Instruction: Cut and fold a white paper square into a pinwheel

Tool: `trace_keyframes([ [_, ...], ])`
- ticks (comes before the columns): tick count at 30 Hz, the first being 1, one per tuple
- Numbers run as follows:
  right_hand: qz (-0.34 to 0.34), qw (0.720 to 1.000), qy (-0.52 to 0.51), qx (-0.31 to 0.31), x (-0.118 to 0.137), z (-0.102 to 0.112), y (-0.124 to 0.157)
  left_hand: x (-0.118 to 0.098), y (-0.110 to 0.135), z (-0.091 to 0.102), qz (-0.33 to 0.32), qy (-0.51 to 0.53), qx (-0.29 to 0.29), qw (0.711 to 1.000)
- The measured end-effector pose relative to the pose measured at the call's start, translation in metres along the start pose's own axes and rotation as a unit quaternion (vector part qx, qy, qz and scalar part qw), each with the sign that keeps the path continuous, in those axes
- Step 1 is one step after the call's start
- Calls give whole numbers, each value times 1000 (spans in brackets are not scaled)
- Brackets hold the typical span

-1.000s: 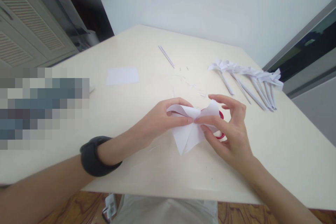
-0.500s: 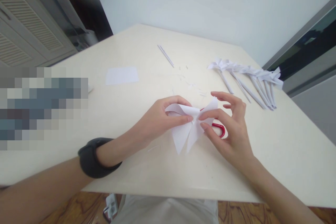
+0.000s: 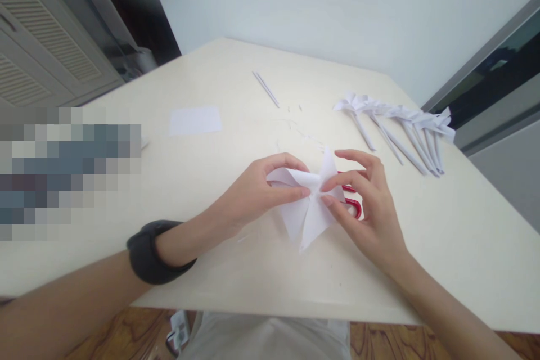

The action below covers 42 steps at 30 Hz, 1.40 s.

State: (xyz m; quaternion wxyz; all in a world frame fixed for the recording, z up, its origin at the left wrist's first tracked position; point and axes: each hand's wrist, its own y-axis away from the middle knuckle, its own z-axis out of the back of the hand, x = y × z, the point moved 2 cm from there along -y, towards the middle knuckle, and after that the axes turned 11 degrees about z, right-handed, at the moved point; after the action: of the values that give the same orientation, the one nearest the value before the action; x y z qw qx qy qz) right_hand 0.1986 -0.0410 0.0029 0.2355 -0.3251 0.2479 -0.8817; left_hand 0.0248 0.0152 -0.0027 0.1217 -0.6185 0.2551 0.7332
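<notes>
Both hands meet over a white folded paper pinwheel (image 3: 310, 215) just above the cream table (image 3: 442, 247). My left hand (image 3: 257, 191) pinches the paper's centre from the left, with a curled flap under its fingers. From the right, my right hand (image 3: 367, 208) pinches the same centre between thumb and forefinger, the other fingers spread. Red scissor handles (image 3: 353, 206) lie on the table behind the paper, partly hidden by my right hand. A dark band sits on my left wrist.
A row of finished white paper pinwheels on rolled paper sticks (image 3: 400, 124) lies at the far right. One thin paper stick (image 3: 266, 89) lies at the back centre, a small white paper sheet (image 3: 196, 120) at the left, and tiny paper scraps between them.
The right-hand flap of the paper has been drawn in toward the centre and now stands more upright. My right hand's fingers shifted slightly left; the left hand kept its pinch.
</notes>
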Motion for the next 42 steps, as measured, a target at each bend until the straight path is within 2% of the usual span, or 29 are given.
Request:
trace_keyframes([
  [4,25,1000,13,14,2,-3,-1,1,0,-1,2,-19,11,1000],
  [8,17,1000,2,14,1,-4,-1,2,-1,-2,3,-28,11,1000],
  [10,-5,999,-32,4,0,-4,0,3,0,-3,5,-25,11,1000],
  [13,-76,988,-136,-12,-4,-4,2,2,0,-3,12,-18,11,1000],
  [16,-132,966,-221,22,-8,-6,4,0,1,-3,16,-16,12,1000],
  [19,-145,954,-255,54,-8,-8,5,0,0,-2,15,-36,-3,999],
  [32,-156,955,-236,87,-10,-12,6,7,-3,-2,38,-75,20,996],
  [42,-154,951,-260,68,-9,-13,5,8,-2,-4,57,-67,29,996],
])
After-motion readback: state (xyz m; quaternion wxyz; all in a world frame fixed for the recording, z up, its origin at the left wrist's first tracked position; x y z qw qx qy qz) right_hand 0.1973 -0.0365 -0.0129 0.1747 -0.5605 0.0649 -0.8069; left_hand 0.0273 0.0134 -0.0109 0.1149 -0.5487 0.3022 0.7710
